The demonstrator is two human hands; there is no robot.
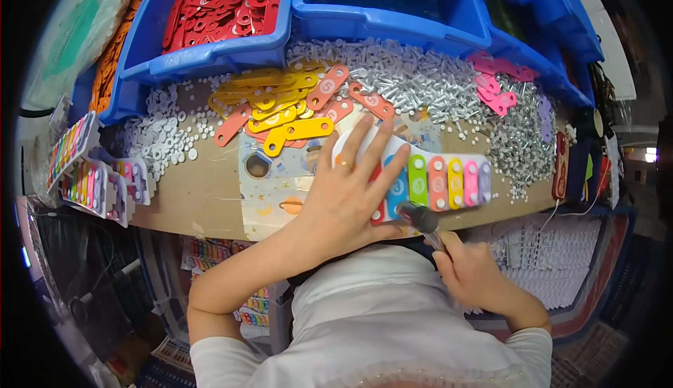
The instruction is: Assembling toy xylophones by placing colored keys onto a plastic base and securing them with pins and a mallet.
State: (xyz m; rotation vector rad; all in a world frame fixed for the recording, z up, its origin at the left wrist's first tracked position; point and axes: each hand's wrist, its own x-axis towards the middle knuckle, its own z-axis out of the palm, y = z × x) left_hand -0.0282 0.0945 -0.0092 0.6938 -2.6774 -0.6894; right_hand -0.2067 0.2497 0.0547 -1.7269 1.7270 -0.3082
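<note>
A white toy xylophone (459, 169) with a row of coloured bars lies near the table's front edge. My left hand (350, 185) rests on its left end, fingers stretched out and spread, covering part of the board and the red bar. In my right hand (471, 269) is a hammer (423, 218) with a dark head and a shiny shaft. Its head is over the lower end of the blue bar; whether it touches cannot be made out. Yellow bars (280, 100) and salmon bars (235, 125) lie loose beyond my left hand.
Blue bins stand along the back, one with red bars (231, 2). Heaps of silver pins (413, 83), small screws (519, 150) and white washers (165, 135) cover the table. Pink bars (494, 90) lie at right, finished xylophones (94, 185) at left. A crate (554, 255) stands below the front edge.
</note>
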